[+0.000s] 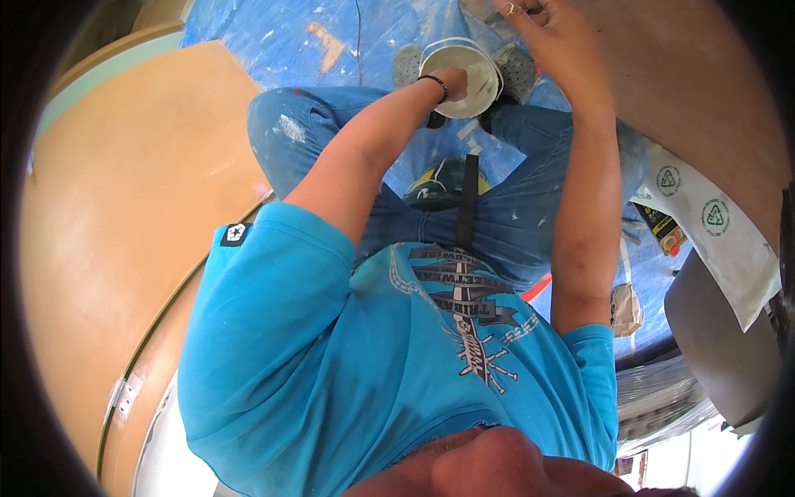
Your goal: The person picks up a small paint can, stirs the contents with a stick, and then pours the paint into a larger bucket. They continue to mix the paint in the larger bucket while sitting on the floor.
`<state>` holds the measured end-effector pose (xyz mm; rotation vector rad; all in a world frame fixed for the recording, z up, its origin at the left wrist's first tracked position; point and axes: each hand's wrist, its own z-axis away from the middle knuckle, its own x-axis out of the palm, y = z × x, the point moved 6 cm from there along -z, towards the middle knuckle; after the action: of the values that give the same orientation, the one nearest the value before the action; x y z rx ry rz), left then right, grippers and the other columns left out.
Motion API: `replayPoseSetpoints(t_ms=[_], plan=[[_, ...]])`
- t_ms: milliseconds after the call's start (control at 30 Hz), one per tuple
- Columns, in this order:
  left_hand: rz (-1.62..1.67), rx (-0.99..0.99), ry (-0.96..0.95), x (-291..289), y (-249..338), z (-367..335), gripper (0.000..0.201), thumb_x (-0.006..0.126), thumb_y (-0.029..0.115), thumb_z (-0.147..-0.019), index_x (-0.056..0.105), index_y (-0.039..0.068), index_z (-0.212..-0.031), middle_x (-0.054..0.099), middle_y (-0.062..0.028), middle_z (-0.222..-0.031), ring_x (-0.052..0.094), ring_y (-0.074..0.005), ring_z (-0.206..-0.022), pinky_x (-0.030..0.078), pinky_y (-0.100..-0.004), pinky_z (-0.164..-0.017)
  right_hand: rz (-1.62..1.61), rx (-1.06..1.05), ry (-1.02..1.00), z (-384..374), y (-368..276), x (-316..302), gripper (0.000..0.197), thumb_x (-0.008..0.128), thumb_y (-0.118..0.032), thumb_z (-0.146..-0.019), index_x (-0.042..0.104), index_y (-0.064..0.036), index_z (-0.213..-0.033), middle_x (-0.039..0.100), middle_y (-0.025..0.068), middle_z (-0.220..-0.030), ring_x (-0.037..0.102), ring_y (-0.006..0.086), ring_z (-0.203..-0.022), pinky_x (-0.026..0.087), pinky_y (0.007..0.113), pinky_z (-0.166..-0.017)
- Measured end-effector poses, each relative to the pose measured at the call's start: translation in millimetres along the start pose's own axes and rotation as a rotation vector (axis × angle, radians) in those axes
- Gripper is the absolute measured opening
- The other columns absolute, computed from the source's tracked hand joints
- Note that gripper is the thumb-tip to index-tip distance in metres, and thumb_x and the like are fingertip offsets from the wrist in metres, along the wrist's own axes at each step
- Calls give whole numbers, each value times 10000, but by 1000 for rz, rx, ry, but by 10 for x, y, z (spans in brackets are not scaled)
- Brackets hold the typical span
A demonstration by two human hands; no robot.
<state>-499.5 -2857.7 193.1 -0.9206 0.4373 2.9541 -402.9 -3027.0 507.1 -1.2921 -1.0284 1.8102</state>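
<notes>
My left hand (pixel 454 83) reaches down into a white bucket (pixel 490 98) that stands between my feet. Its fingers are down inside the bucket, where I cannot make them out. Pale, whitish stuff coats the bucket's inside, and its wire handle (pixel 451 40) leans over the far rim. To the right of the bucket and higher up is my right hand (pixel 553 29), partly cut off by the upper edge. Its fingers are bent inward, one wearing a ring; anything within them is hidden. Grey clogs (pixel 517 73) with small holes flank the bucket.
Blue sheeting (pixel 273 41), spattered white, covers the floor. A large tan board (pixel 124 215) lies left; a brown panel (pixel 696 74) is at right, beside white plastic film (pixel 712 224). Between my thighs sits a dark green and yellow rounded thing (pixel 439 186). A paper bag (pixel 627 309) lies right.
</notes>
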Motion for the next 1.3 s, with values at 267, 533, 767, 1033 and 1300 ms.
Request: replayPoseSetpoints(t_ms=[267, 533, 767, 1033, 1300], plan=[[-142, 74, -30, 94, 46, 7, 339, 601, 175, -878, 781, -10, -1100, 756, -247, -1136, 734, -405, -1083, 579, -471, -936, -32, -27, 24, -11, 62, 18, 381, 747, -383, -966, 699, -74, -1184, 748, 110, -994, 723, 223, -901, 557, 366, -802], [-112, 103, -56, 240, -25, 134, 332, 587, 161, -883, 767, -23, -1092, 762, -265, -1061, 747, -436, -990, 589, -505, -857, 19, -17, 29, -20, 114, 22, 400, 747, -395, -965, 695, -70, -1191, 741, 131, -991, 717, 254, -895, 554, 382, -801], [-287, 146, -246, -265, 192, 525, 292, 603, 161, -902, 773, -17, -1059, 769, -257, -994, 755, -404, -972, 586, -495, -851, -22, -82, 31, -32, 104, -10, 385, 744, -365, -966, 696, -57, -1192, 741, 135, -967, 708, 254, -861, 550, 381, -775], [-142, -7, -202, -603, 48, 1018, 245, 627, 139, -877, 798, -1, -985, 772, -233, -1024, 764, -353, -975, 597, -476, -813, -54, -47, 80, -11, 75, -39, 401, 746, -368, -963, 701, -46, -1198, 738, 130, -936, 705, 242, -838, 548, 371, -756], [-346, -7, 245, -449, 94, 511, 238, 597, 153, -916, 774, 25, -1010, 768, -212, -1022, 765, -340, -957, 581, -554, -699, -1, -32, 50, -51, 73, -29, 406, 745, -365, -961, 701, -40, -1201, 739, 135, -939, 705, 254, -844, 550, 371, -763]])
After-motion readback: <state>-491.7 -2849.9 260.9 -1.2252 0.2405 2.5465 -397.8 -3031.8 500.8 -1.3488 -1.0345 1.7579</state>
